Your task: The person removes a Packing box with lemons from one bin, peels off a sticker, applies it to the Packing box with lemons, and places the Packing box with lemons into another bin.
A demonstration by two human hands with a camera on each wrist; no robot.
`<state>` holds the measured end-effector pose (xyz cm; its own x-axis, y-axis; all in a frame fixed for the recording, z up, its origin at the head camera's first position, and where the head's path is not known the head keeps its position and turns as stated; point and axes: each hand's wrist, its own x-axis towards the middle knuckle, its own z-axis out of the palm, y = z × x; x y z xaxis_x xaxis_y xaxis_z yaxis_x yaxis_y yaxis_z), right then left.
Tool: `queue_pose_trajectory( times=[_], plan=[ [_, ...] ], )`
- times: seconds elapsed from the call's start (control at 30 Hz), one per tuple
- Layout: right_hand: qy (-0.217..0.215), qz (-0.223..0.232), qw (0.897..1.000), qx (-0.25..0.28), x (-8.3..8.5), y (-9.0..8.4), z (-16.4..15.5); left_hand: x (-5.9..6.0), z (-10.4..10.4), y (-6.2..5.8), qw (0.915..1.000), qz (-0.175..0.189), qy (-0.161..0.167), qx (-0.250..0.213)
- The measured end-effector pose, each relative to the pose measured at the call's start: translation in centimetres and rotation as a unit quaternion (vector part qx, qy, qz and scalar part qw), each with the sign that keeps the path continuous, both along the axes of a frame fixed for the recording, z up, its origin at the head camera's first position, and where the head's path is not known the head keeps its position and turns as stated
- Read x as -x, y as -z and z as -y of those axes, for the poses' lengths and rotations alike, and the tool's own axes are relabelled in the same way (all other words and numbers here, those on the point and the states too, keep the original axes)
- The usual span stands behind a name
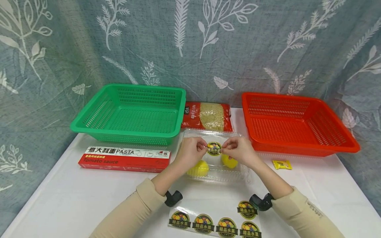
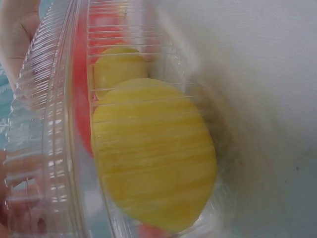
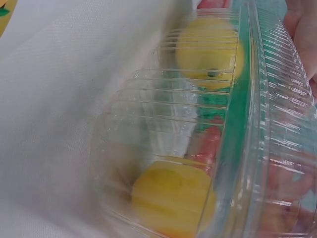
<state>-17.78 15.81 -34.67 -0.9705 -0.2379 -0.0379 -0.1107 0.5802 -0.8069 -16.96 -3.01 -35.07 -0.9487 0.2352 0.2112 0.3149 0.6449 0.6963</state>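
Checking head view first: left hand [image 1: 191,152] and right hand [image 1: 240,151] each pinch one side of a dark round sticker [image 1: 214,148], which sits between them, about midway; neither hand clearly nearer. Sticker's banner runs left-right, roughly along the line from hand to hand. Below it, clear container [image 1: 214,178] lies with long axis left-right too, so banner and container look about parallel. Sticker is over the middle of the lid [image 1: 214,137], left-right; whether it touches the plastic, cannot tell. Judgement: sticker-to-lid alignment is the relation that counts, and it looks close to square. Two yellow fruits [image 1: 198,169] show through the plastic, one toward the left hand's side, one toward the right's. Sticker sheet [image 1: 205,206] lies nearer the person, well apart from the hands. Green basket [image 1: 128,138] beyond and to the left, red basket [image 1: 297,148] to the right.

Left wrist view: container's ribbed side fills the middle, one fruit large and near, other behind it. Bits of hand at left edge, partly through plastic; whose, cannot tell. Sticker not visible, grip not readable here.

Right wrist view: same container from the opposite end, both fruits inside, apart. Bits of hand at right edge, partly through the lid; finger pose unclear. No sticker on the lid readable from here.
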Motion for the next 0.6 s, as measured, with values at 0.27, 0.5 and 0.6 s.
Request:
queue_pose_trajectory(
  times=[0.27,0.5,0.6],
  plan=[
    [0.003,0.014,1.0,-0.011,0.36,-0.01,0.16,0.13,-0.03,0.23,0.9999,-0.011,0.0,0.011],
    [0.011,0.019,0.999,-0.027,0.57,0.08,0.25,0.24,-0.14,0.32,0.9993,-0.023,0.005,0.029],
    [0.017,0.018,0.999,-0.029,0.57,0.15,0.34,0.28,-0.2,0.42,0.999,-0.025,0.003,0.038]
  ],
)
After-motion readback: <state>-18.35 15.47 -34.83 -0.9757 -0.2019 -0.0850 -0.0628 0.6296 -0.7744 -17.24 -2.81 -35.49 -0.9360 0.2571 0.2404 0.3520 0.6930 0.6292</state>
